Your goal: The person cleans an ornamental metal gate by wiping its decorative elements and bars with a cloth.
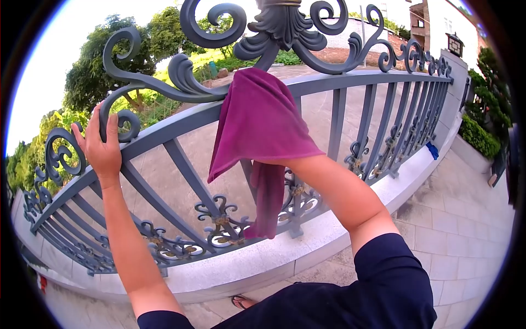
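Observation:
A grey metal fence [181, 129] with scrollwork on its top rail stands in front of me. On the left, my left hand [104, 148] rests against a curled scroll [129, 126] at the rail, its fingers apart around the metal. A purple cloth [263, 120] drapes over the top rail near the middle, below the leaf ornament [279, 27], and one end hangs down in front of the bars. My right forearm reaches up beneath this cloth, which covers my right hand; its fingers are hidden.
The fence stands on a pale stone ledge [323, 236]. A small blue item [433, 150] lies on the ledge at the right, near a stone pillar [452, 93] with a lantern [454, 44]. Trees and a paved yard are beyond the bars. My sandalled foot shows below.

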The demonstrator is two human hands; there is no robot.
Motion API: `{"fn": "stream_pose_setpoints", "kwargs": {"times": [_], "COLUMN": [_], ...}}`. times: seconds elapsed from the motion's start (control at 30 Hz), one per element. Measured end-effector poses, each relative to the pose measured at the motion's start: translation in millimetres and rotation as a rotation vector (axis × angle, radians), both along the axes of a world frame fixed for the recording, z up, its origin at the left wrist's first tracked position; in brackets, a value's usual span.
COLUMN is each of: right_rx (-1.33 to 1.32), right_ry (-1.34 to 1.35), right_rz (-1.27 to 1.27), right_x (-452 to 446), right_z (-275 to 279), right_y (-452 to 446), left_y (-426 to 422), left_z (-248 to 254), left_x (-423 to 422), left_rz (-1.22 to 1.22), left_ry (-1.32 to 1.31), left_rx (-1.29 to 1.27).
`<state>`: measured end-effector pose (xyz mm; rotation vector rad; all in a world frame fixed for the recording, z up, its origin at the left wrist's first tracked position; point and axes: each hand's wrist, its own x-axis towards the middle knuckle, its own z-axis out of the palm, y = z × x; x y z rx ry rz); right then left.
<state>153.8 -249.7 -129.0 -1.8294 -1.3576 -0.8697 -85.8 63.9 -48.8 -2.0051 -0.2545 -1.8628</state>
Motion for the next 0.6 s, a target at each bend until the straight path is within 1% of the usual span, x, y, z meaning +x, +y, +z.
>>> {"fn": "stream_pose_setpoints", "kwargs": {"times": [0.07,0.13,0.2,0.23,0.27,0.37,0.5,0.6], "right_rx": [-0.196,-0.192,-0.022,0.062,0.173,0.226,0.207,0.25], "right_ry": [0.287,0.162,0.153,0.147,0.19,0.195,-0.074,-0.15], "right_rz": [0.226,0.168,0.154,0.148,0.144,-0.073,-0.027,0.016], "right_x": [1.5,10.6,25.1,31.9,36.8,34.4,11.4,12.2], "right_z": [23.3,34.9,34.0,33.8,31.4,40.9,53.1,70.8], "right_y": [-25.1,-31.5,-32.1,-32.5,-31.8,-30.3,-38.6,-50.7], "left_y": [-0.9,-3.0,-2.8,-4.0,-5.8,-5.7,-13.0,-16.4], "left_z": [0.8,1.1,0.7,0.5,0.5,0.7,2.1,1.1], "left_x": [-1.8,-1.5,-2.3,-2.7,-2.6,-1.1,-1.5,-2.9], "left_rz": [0.03,0.014,0.035,0.022,0.016,0.011,0.001,-0.017], "left_ry": [0.017,0.011,0.005,0.01,0.005,-0.028,-0.031,-0.024], "left_rx": [-0.008,0.019,0.035,0.0,0.013,0.065,0.041,0.03]}}
